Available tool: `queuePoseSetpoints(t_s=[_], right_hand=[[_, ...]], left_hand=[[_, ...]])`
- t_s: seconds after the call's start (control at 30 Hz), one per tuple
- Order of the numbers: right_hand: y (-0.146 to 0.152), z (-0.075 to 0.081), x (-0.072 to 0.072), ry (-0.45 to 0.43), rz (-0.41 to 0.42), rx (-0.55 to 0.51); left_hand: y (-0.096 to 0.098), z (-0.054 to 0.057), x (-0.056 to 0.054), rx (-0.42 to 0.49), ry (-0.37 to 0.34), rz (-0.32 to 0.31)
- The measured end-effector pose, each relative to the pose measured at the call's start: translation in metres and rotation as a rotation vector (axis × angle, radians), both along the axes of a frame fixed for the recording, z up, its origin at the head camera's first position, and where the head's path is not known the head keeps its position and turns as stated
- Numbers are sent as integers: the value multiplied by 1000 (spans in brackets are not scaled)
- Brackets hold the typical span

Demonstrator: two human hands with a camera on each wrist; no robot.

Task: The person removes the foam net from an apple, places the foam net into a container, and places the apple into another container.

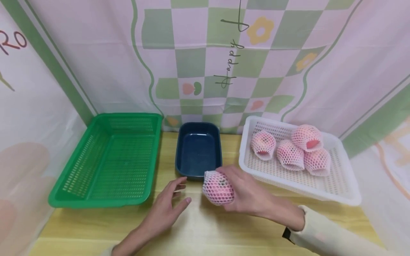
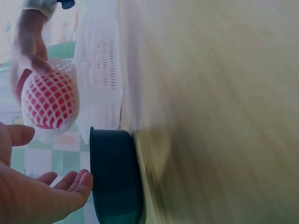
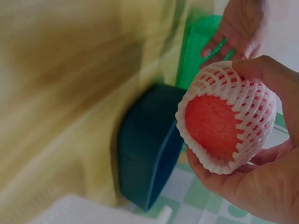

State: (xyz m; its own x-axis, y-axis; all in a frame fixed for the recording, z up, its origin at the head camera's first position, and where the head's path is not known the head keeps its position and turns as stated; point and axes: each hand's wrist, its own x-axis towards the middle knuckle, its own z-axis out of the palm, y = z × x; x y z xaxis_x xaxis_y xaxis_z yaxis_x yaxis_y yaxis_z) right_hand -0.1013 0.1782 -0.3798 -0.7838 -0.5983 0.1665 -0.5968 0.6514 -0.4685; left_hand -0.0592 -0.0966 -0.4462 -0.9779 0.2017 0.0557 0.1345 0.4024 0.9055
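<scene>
My right hand [image 1: 248,193] grips a red apple [image 3: 212,123] in a white foam net sleeve, thumb on one side and fingers round the other. In the head view this netted apple [image 1: 218,188] is held up just in front of the dark blue tray [image 1: 199,153], overlapping its near right corner. Bare red skin shows through the sleeve's open end in the right wrist view. To the left of the apple, my left hand [image 1: 164,204] holds nothing, its fingers spread and gently bent. Its fingertips [image 2: 84,179] come right by the tray's wall in the left wrist view.
On the left stands a green mesh basket [image 1: 125,163] with nothing in it. A white basket [image 1: 256,172] on the right holds several more netted apples [image 1: 289,154]. Behind the wooden table [image 1: 205,231] hangs a checkered cloth [image 1: 221,64].
</scene>
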Motion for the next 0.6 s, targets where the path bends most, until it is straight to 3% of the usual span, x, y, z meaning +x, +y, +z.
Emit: queuePoseSetpoints(t_s=[0.3, 0.6], right_hand=[[-9, -25, 7, -20, 47, -27], [-18, -42, 12, -101, 97, -55]], left_hand=[[3, -5, -4, 197, -26, -18], [10, -15, -10, 224, -72, -74]])
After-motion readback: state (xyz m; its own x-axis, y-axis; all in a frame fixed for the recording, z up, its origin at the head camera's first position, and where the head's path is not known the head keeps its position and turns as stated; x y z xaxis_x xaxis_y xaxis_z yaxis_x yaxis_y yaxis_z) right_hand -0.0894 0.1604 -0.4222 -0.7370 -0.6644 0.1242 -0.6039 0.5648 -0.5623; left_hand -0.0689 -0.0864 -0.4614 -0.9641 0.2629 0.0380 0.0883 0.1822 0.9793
